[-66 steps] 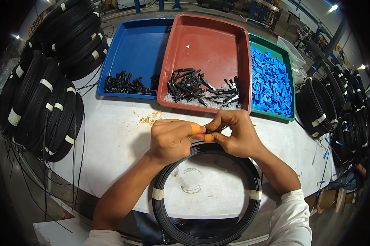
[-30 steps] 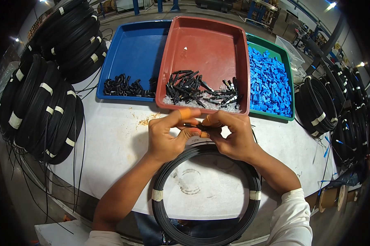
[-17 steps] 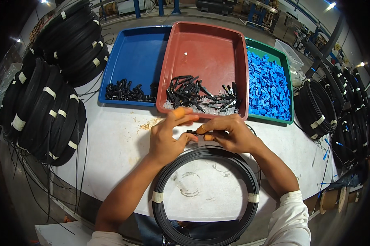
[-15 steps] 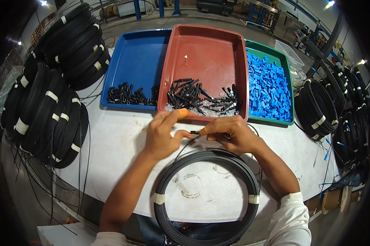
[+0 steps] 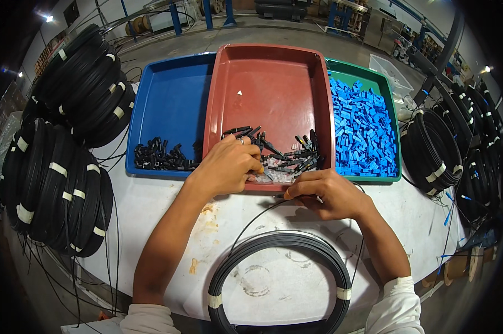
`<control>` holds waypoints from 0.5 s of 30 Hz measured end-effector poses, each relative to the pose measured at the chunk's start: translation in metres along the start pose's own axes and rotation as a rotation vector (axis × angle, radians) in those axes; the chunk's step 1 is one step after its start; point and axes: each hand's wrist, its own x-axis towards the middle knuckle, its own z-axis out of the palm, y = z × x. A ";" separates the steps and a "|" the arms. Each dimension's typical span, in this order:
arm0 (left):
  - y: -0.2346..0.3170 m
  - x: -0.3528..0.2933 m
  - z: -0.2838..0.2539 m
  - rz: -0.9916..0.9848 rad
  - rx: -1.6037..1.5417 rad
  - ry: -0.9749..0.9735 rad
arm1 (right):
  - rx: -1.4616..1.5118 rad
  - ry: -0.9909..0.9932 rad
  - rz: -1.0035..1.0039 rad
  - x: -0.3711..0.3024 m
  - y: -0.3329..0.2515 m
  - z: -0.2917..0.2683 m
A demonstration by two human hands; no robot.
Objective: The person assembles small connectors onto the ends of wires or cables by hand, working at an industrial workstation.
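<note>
My left hand (image 5: 231, 165) reaches into the near end of the red tray (image 5: 272, 83). Its fingers are bent down among small clear plastic pieces (image 5: 279, 177), and whatever they pinch is hidden. Black connector parts (image 5: 304, 156) lie around these pieces. Just outside the tray's near wall, my right hand (image 5: 332, 193) pinches the end of a black cable (image 5: 251, 218), with a small dark tip showing at the fingers. That cable runs back to a taped black coil (image 5: 214, 281), which lies at the table's near edge.
To the left of the red tray is a blue tray (image 5: 173, 83) with black sleeves (image 5: 162, 156). A green tray (image 5: 395, 131) of blue clips (image 5: 362, 131) adjoins on the right. Stacked cable coils (image 5: 56, 183) crowd the left side; more coils (image 5: 434, 150) stand right.
My left hand has left the cable end and moved into the red tray. My right hand keeps the cable end. The whole view has shifted slightly.
</note>
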 end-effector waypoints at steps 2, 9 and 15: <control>-0.002 0.004 0.004 0.007 -0.021 0.034 | 0.010 -0.010 -0.004 0.001 0.004 0.004; -0.002 0.017 -0.003 0.008 0.014 -0.072 | 0.028 -0.031 -0.003 0.002 0.002 0.006; -0.004 0.019 -0.001 -0.010 -0.042 -0.080 | -0.006 -0.027 0.023 0.000 0.001 0.008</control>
